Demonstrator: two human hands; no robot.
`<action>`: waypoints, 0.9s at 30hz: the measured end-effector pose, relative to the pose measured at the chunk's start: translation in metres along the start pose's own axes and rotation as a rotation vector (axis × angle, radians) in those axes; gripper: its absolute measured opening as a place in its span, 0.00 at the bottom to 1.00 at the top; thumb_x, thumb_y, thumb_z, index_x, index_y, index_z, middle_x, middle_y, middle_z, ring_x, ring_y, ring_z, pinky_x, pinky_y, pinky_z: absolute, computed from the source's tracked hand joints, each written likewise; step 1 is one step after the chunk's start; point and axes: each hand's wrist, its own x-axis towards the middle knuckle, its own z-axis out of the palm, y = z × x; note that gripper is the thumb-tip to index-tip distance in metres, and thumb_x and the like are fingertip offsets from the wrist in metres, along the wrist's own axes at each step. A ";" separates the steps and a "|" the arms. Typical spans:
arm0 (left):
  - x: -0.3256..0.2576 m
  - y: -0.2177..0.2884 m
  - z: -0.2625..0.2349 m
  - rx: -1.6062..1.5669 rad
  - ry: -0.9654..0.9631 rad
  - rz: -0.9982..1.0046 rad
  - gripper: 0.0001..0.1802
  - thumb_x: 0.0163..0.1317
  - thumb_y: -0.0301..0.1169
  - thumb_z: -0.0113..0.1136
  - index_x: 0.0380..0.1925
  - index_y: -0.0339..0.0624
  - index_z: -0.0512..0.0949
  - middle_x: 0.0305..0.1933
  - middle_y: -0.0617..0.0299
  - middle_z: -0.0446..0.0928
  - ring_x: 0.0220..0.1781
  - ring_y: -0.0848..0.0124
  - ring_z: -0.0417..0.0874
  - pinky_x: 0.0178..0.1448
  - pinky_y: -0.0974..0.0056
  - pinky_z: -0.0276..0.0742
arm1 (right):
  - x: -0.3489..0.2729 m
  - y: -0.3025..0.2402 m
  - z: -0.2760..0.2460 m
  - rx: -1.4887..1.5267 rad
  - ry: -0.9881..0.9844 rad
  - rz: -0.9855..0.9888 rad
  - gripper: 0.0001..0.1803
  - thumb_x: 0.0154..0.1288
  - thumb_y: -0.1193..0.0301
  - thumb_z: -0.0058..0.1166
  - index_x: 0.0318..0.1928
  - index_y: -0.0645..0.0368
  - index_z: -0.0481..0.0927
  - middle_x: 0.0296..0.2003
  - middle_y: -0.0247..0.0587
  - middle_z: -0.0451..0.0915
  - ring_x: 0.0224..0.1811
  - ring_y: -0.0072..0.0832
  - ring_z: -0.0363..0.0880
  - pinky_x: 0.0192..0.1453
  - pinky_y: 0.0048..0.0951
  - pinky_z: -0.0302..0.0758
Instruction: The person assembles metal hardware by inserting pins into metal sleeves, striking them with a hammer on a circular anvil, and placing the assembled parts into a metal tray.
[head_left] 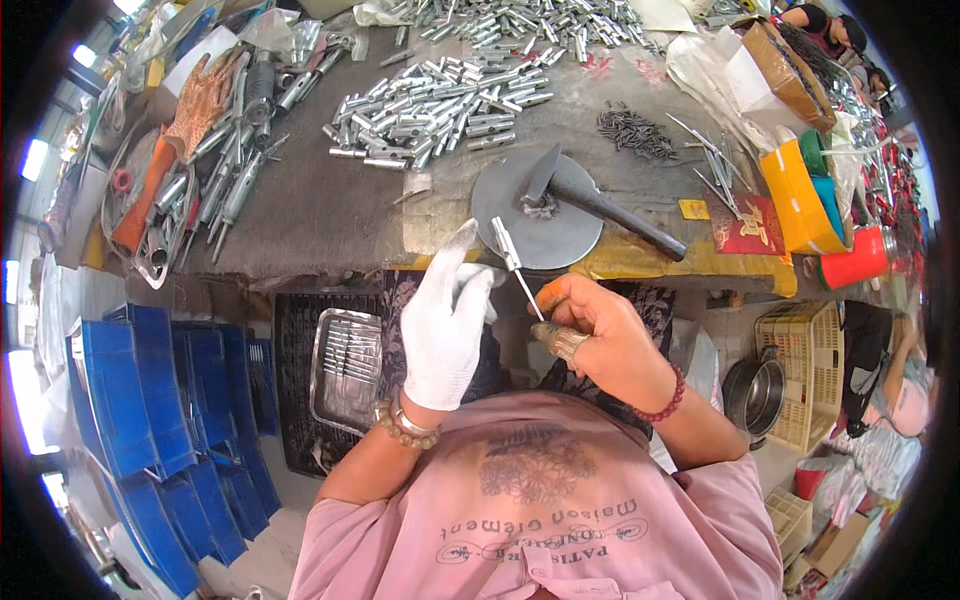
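My right hand (600,335), with wrapped or stained fingertips, pinches a thin metal rod (527,290). A short silver cylinder (506,243) sits at the rod's upper end, tilted over the near edge of a round grey metal plate (490,195). Close by on the left, my left hand (443,325) wears a white knit glove. Its fingers are apart, the longest pointing up beside the cylinder, and nothing shows in its grip. On the plate lies a hammer (615,215) with a dark handle.
Heaped silver cylinders (430,115) and a pile of small dark pins (635,133) lie behind the plate. Tools and an orange glove (185,125) crowd the left. A yellow box (800,195) stands right. Below are a metal tray of rods (347,400) and blue bins (125,400).
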 end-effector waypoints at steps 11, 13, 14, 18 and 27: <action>-0.005 -0.011 -0.014 -0.301 0.064 -0.033 0.35 0.74 0.25 0.68 0.79 0.40 0.68 0.41 0.62 0.88 0.30 0.83 0.74 0.33 0.75 0.69 | 0.004 0.024 0.032 -0.062 -0.063 -0.115 0.23 0.71 0.83 0.65 0.64 0.60 0.80 0.40 0.34 0.84 0.39 0.17 0.79 0.44 0.25 0.78; -0.010 -0.025 -0.038 -0.293 0.144 -0.034 0.34 0.74 0.24 0.67 0.79 0.42 0.69 0.40 0.62 0.87 0.30 0.83 0.73 0.33 0.75 0.69 | 0.005 0.028 0.031 -0.043 -0.078 -0.124 0.29 0.72 0.86 0.62 0.71 0.57 0.78 0.45 0.34 0.84 0.41 0.17 0.81 0.46 0.23 0.79; -0.017 -0.042 -0.055 -0.182 0.213 -0.004 0.34 0.74 0.24 0.66 0.78 0.40 0.69 0.40 0.62 0.87 0.32 0.82 0.76 0.36 0.73 0.72 | 0.007 0.030 0.029 -0.036 -0.085 -0.119 0.31 0.72 0.87 0.60 0.73 0.56 0.76 0.47 0.34 0.84 0.42 0.17 0.81 0.47 0.22 0.80; -0.052 -0.125 -0.122 0.045 0.571 -0.244 0.32 0.69 0.28 0.68 0.73 0.37 0.75 0.44 0.59 0.87 0.41 0.73 0.86 0.50 0.65 0.83 | 0.012 0.036 0.013 0.056 -0.132 0.006 0.27 0.79 0.84 0.53 0.74 0.56 0.76 0.48 0.32 0.85 0.40 0.15 0.82 0.46 0.18 0.80; -0.123 -0.327 -0.193 0.065 0.822 -0.708 0.29 0.69 0.29 0.71 0.69 0.33 0.78 0.50 0.52 0.87 0.39 0.69 0.88 0.42 0.62 0.84 | 0.008 0.048 0.024 0.089 -0.163 0.102 0.22 0.82 0.79 0.53 0.72 0.58 0.78 0.47 0.33 0.85 0.40 0.16 0.83 0.46 0.20 0.80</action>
